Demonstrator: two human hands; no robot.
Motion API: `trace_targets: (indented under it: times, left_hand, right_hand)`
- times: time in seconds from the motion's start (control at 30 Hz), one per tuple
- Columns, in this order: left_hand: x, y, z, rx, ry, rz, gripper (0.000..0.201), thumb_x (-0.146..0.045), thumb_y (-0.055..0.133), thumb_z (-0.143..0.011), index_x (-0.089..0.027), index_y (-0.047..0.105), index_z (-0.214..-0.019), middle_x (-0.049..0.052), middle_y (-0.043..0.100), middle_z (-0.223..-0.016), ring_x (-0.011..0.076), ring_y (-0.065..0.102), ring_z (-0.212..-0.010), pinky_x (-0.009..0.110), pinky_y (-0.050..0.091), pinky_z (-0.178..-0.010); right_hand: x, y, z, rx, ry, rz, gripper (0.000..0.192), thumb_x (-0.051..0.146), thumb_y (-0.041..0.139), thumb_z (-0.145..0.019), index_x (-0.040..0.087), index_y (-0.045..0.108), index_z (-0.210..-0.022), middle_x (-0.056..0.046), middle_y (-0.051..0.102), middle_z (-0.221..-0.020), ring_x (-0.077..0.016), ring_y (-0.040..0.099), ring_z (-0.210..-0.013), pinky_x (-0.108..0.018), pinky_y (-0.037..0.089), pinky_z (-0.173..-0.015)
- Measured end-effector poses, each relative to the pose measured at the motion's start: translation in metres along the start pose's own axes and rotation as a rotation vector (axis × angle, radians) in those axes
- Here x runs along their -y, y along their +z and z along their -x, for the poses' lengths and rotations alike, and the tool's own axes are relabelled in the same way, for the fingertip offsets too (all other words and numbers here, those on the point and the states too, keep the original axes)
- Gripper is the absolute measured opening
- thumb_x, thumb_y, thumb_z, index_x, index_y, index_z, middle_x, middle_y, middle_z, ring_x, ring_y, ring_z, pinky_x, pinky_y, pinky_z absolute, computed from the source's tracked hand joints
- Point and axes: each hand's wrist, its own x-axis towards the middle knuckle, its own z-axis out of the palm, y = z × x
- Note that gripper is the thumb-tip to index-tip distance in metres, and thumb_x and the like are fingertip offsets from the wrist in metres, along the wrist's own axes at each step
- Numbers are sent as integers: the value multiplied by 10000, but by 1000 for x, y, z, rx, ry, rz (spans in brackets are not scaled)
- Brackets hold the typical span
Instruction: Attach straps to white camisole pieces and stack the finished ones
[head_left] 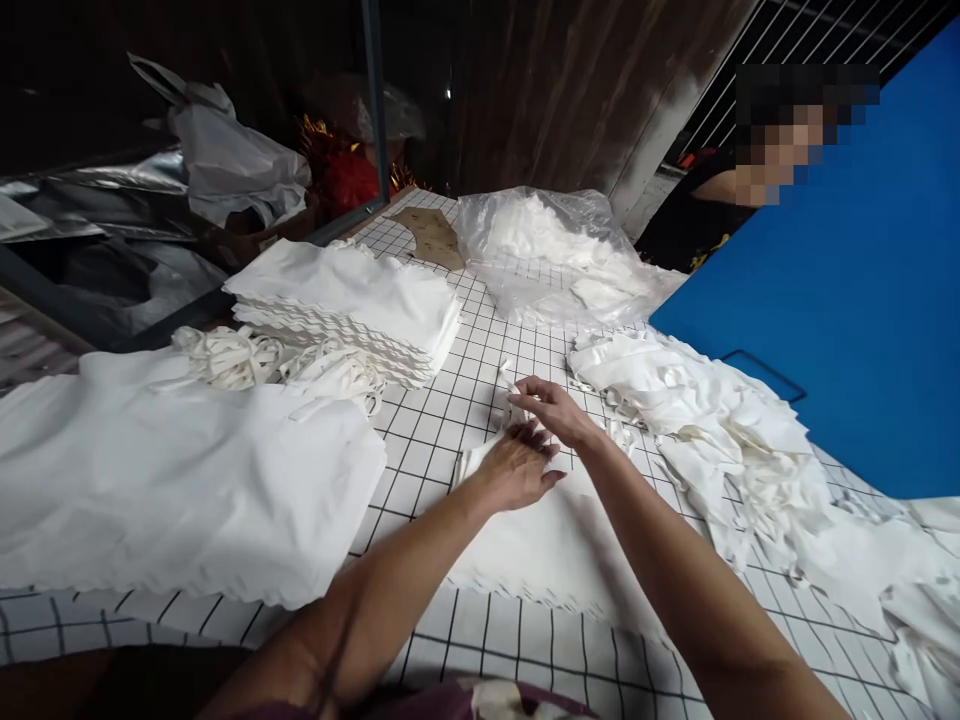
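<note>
A white cloth piece with a scalloped edge (540, 545) lies flat on the gridded table top (442, 460) in front of me. My left hand (517, 468) rests palm down on its far end, fingers spread. My right hand (551, 408) sits just beyond it and pinches a narrow white strip (508, 385) at the cloth's top edge between thumb and fingers. The two forearms cross over the cloth.
A neat stack of cut white pieces (352, 305) and coiled white strips (240, 358) lie at left. A big white cloth (172, 480) covers the near left. Loose scraps (720, 430) pile at right by a blue board (847, 300). A plastic bag of cloth (547, 250) and a person (720, 190) are beyond.
</note>
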Motion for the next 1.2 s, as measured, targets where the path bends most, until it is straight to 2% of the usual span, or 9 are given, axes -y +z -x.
trace_targets:
  times: [0.07, 0.27, 0.43, 0.53, 0.63, 0.8, 0.97, 1.1, 1.2]
  left_hand:
    - [0, 0, 0, 44, -39, 30, 501, -505, 384, -997, -172, 552, -1331, 137, 538, -1434, 311, 432, -1378, 491, 373, -1123]
    - [2, 2, 3, 31, -6, 102, 489, -454, 391, -1007, -223, 476, -1429, 89, 465, -1519, 313, 355, -1444, 520, 381, -1134]
    - [5, 7, 3, -19, 23, 42, 475, -481, 447, -990, -180, 593, -1328, 114, 488, -1501, 333, 334, -1458, 544, 341, -1167]
    - [4, 6, 2, 12, 16, 39, 494, -489, 424, -996, -174, 588, -1341, 112, 481, -1508, 339, 324, -1462, 557, 322, -1175]
    - [3, 2, 2, 29, 26, 37, 496, -470, 409, -1003, -158, 579, -1350, 122, 465, -1519, 350, 308, -1468, 565, 299, -1180]
    - [4, 4, 0, 34, 35, 47, 476, -434, 424, -998, -179, 530, -1385, 109, 465, -1516, 332, 289, -1476, 525, 282, -1187]
    - [4, 10, -3, 79, 0, 12, 424, -357, 521, -943, -183, 560, -1327, 117, 579, -1392, 312, 431, -1379, 474, 306, -1171]
    - [4, 6, -3, 27, 17, 4, 397, -464, 471, -965, -167, 635, -1172, 126, 634, -1280, 323, 486, -1310, 482, 346, -1118]
    - [4, 6, -3, 3, 44, -10, 388, -476, 491, -958, -176, 640, -1152, 100, 579, -1368, 315, 401, -1387, 465, 307, -1138]
  right_hand:
    - [5, -17, 30, 71, -86, -158, 291, 466, 548, -947, 187, 631, -965, -56, 654, -953, -185, 622, -818, -315, 512, -718]
    - [17, -34, 123, 86, -203, -44, 207, 352, 564, -974, 227, 729, -974, -80, 643, -1024, -197, 611, -943, -345, 499, -832]
    - [41, -33, 174, 509, -242, -147, 248, 367, 650, -917, 235, 746, -1104, -101, 658, -1095, -210, 641, -966, -339, 532, -833]
    - [47, -36, 180, 598, -233, -116, 367, 385, 736, -855, 245, 720, -1194, -105, 651, -1200, -224, 647, -1033, -334, 539, -869]
    - [38, -38, 169, 468, -176, -19, 368, 426, 675, -900, 249, 692, -1222, -97, 667, -1189, -207, 671, -932, -316, 561, -768]
    - [19, -26, 121, -97, -177, 410, 304, 434, 538, -976, 227, 743, -1062, -132, 648, -1131, -253, 631, -941, -416, 545, -798]
    - [16, 4, 37, 224, -297, 477, 318, 324, 449, -1021, 212, 744, -989, -107, 633, -925, -234, 580, -904, -402, 523, -812]
    - [7, 3, -21, -35, -99, 684, 315, 247, 502, -975, 192, 659, -1242, -183, 579, -1233, -351, 509, -1126, -532, 476, -865]
    - [2, -11, -34, -118, -128, 680, 332, 220, 559, -932, 215, 648, -1252, -162, 565, -1269, -344, 490, -1157, -516, 452, -880]
